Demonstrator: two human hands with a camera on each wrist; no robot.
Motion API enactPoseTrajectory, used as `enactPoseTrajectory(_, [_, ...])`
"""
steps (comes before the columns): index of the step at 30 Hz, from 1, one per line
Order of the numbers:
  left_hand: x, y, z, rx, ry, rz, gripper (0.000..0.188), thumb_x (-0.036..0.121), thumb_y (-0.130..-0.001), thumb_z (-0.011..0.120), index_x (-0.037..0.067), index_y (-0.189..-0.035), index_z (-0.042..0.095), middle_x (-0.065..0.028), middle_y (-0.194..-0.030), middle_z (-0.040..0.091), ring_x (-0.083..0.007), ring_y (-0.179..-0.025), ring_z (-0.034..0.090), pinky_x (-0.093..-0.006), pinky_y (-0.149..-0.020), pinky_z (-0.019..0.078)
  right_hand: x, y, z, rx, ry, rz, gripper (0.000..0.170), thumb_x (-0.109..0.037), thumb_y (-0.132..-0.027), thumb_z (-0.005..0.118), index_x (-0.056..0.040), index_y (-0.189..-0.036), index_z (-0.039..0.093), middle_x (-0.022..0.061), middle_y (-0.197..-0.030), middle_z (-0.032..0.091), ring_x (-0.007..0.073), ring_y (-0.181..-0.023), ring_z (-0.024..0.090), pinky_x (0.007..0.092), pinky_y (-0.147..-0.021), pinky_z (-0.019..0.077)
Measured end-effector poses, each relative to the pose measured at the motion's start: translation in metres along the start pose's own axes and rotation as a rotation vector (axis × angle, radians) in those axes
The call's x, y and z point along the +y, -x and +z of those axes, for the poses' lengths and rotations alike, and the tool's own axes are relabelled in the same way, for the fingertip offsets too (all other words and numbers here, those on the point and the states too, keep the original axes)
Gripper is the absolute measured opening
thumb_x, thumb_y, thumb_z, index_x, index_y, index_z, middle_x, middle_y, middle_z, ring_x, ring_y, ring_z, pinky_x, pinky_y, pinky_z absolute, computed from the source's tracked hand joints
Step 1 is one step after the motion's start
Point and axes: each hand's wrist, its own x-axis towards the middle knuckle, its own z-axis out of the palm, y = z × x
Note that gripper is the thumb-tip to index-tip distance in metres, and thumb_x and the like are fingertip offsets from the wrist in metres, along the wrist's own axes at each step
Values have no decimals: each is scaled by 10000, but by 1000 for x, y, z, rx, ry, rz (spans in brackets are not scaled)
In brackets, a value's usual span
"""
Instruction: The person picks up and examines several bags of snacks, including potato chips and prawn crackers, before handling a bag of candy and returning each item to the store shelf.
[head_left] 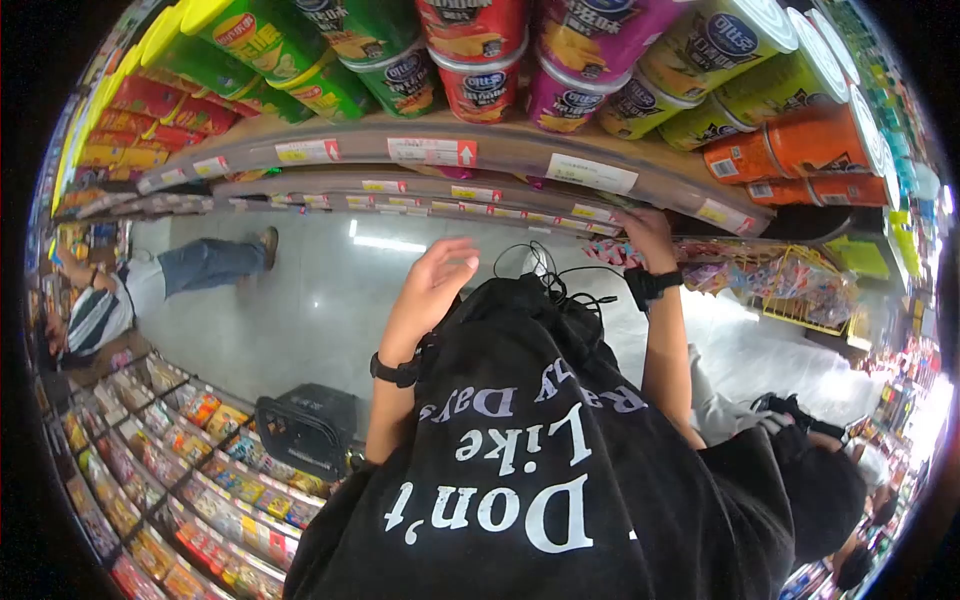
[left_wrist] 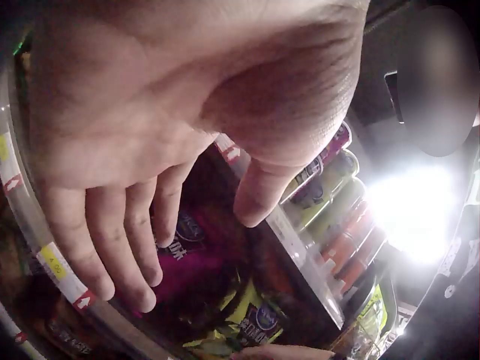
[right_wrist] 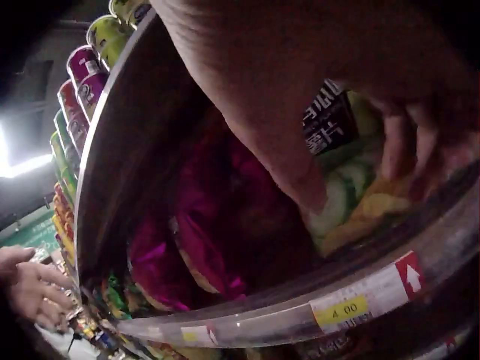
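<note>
My right hand point(head_left: 652, 240) reaches under the upper shelf. In the right wrist view its thumb and bent fingers pinch a green chip bag point(right_wrist: 349, 187) printed with cucumber slices, inside the lower shelf. Shiny purple chip bags point(right_wrist: 202, 225) stand beside that bag. My left hand point(head_left: 435, 280) hangs in front of the shelf edge, holding nothing. Its fingers extend loosely in the left wrist view, with a purple bag point(left_wrist: 187, 262) behind them and the yellow-green bag point(left_wrist: 259, 319) lower down.
Chip cans point(head_left: 480, 85) in several colours line the upper shelf. Price tags run along the shelf lip point(right_wrist: 247, 326). A yellow wire basket point(head_left: 800, 300) with packets hangs at the right. Behind are a black basket point(head_left: 305, 430), snack racks point(head_left: 200, 470) and another person point(head_left: 190, 285).
</note>
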Motion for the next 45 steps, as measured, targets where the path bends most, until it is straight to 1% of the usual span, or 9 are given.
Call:
enactPoseTrajectory(4, [-8, 11, -57, -70, -38, 24, 396, 199, -994, 607, -5, -1323, 522, -139, -1254, 642, -206, -1059, 647, -325, -918, 482, -51, -2, 53, -62, -269, -89, 359, -331, -836, 762, -42, -1046, 739, 124, -1028, 737, 179, -944, 663, 308, -851, 497])
enactPoseTrajectory(7, [-2, 14, -98, -120, -52, 8, 404, 239, -1003, 585, 9, -1330, 527, -139, -1258, 645, -218, -1069, 651, -336, -919, 471, -68, -18, 100, 97, -381, -268, 309, -246, -864, 752, -17, -1067, 707, 35, -951, 698, 108, -843, 614, 266, -740, 486])
enactPoseTrajectory(19, [10, 22, -211, -194, -163, -7, 427, 291, -1011, 558, 22, -1342, 528, -143, -1273, 640, -232, -1091, 647, -347, -942, 457, -73, -85, 150, 736, 307, -574, 442, -257, -847, 750, -26, -1205, 629, 128, -1177, 668, 257, -1110, 609, 366, -973, 462])
enactPoseTrajectory(24, [14, 20, -206, -205, -119, -33, 424, 299, -1008, 564, 23, -1329, 536, -139, -1269, 643, -231, -1090, 647, -350, -954, 456, -107, -9, 121, 369, -334, -388, 456, -260, -811, 799, -10, -1158, 639, 123, -1116, 695, 223, -1033, 653, 346, -919, 503])
enactPoseTrajectory(28, [20, 10, -181, -234, -111, 1, 431, 310, -1006, 568, 18, -1323, 539, -137, -1263, 646, -228, -1090, 647, -349, -957, 456, -116, 46, 108, 269, -269, -185, 507, -303, -745, 867, 4, -1087, 652, 96, -1016, 716, 171, -906, 663, 321, -832, 529])
enactPoseTrajectory(33, [33, -5, -141, -298, -133, 50, 452, 275, -979, 624, 8, -1331, 526, -134, -1265, 632, -204, -1093, 625, -337, -969, 453, -97, 101, 88, 148, -172, -337, 638, -311, -689, 899, 22, -1152, 614, 114, -981, 713, 186, -881, 667, 340, -825, 529])
enactPoseTrajectory(36, [33, -16, -116, -387, -195, 117, 532, 303, -933, 697, -16, -1323, 525, -133, -1257, 614, -181, -1096, 596, -317, -961, 462, -102, 132, 70, 18, -51, -271, 668, -295, -663, 910, 23, -1161, 597, 145, -962, 706, 212, -880, 672, 346, -815, 524])
enactPoseTrajectory(40, [40, -21, -83, -484, -255, 117, 629, 291, -876, 766, -7, -1353, 485, -147, -1280, 596, -188, -1105, 598, -324, -955, 473, -92, 146, 69, 32, 0, -353, 683, -264, -641, 918, 27, -1158, 581, 190, -949, 690, 262, -886, 674, 350, -805, 516])
enactPoseTrajectory(45, [53, -22, -53, -436, -234, 261, 855, 254, -778, 855, 37, -1445, 367, -156, -1321, 572, -226, -1127, 608, -347, -957, 478, -118, 174, 57, 94, -275, -415, 658, -195, -661, 916, 25, -1187, 587, 131, -1039, 703, 173, -963, 662, 324, -863, 515])
